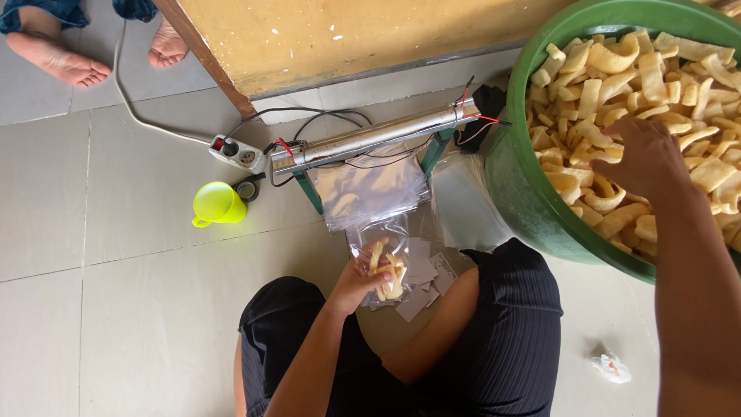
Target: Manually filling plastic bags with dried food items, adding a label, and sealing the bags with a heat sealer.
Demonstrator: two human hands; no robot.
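My left hand (356, 283) holds a small clear plastic bag (384, 262) with a few pale yellow crackers inside, just above my lap. My right hand (644, 158) is down in a large green basin (519, 181) at the right, its fingers closed among the heap of yellow crackers (617, 77); whether it grips any is hidden. I sit cross-legged on the tiled floor in black trousers.
A metal bag sealer (370, 139) on green legs stands ahead, wired to a white power strip (238, 153). Empty clear bags (370, 189) lie under it, paper slips (421, 282) near my knee. A lime cup (218, 205) stands left. Another person's bare feet (69, 62) rest top left.
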